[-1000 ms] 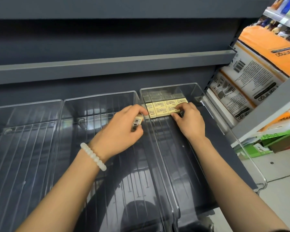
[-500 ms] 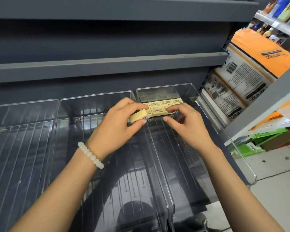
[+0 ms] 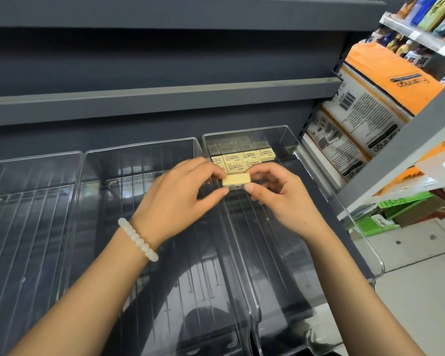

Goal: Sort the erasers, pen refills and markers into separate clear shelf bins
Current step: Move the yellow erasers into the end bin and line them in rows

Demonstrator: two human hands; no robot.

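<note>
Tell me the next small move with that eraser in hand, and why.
Probably lower the eraser into the right bin, into the front row beside the erasers already laid down. Both the left hand and the right hand pinch it just above that bin, and the front row looks unfinished.

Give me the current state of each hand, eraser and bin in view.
Left hand: pinches the loose eraser's left end.
Right hand: pinches its right end.
Loose eraser: held above the right bin, level.
Boxed erasers: rowed at the right bin's back.
Right bin: part filled.
Middle bin: nothing visible inside.
Left bin: nothing visible inside.
</note>
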